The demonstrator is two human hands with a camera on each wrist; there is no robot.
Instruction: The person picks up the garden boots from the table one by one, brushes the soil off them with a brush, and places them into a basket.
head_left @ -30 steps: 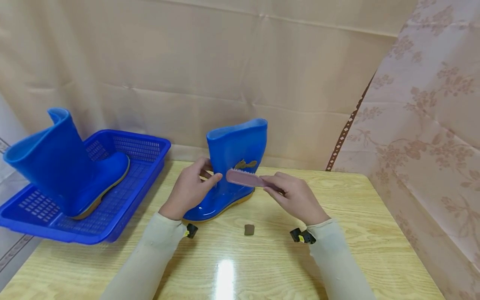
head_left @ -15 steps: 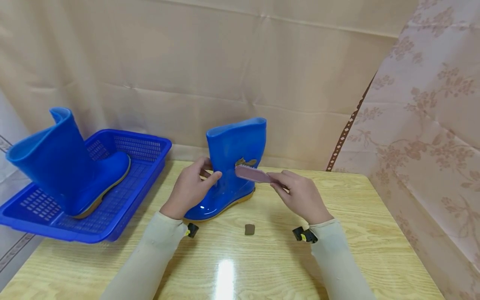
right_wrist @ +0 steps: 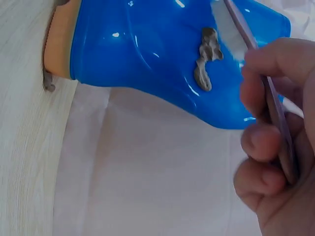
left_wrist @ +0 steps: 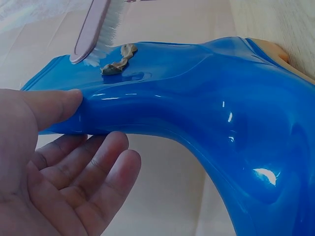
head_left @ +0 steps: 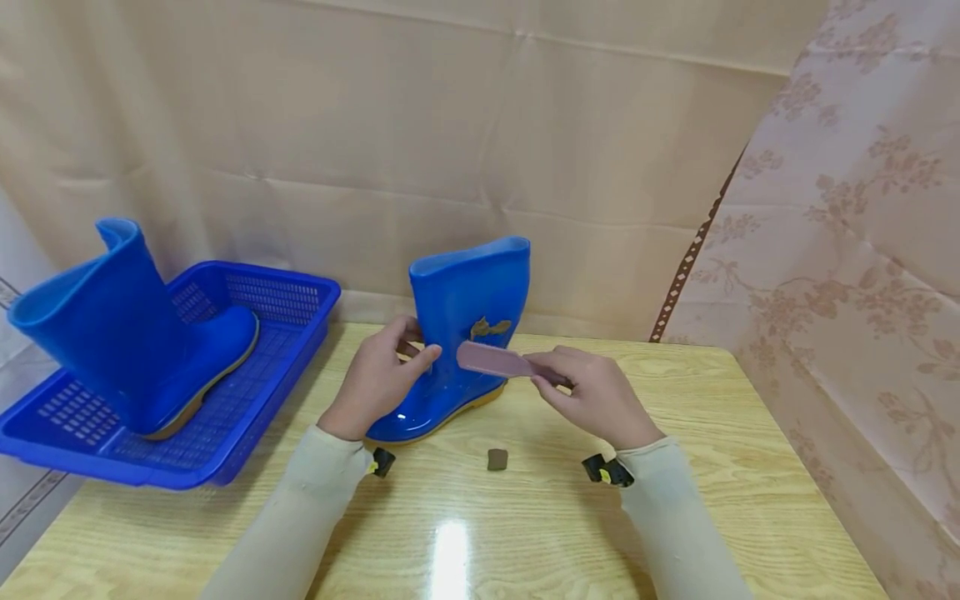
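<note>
We are bracing the boot [head_left: 461, 333] with our left hand [head_left: 378, 379], thumb pressing its shaft, while our right hand [head_left: 592, 396] is gripping the brush [head_left: 495, 360] against the mud [head_left: 491, 327].

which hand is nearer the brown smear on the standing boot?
Right. The right hand holds the pink brush with its bristles right beside the brown smear; the left hand grips the standing boot by its shaft's far edge.
</note>
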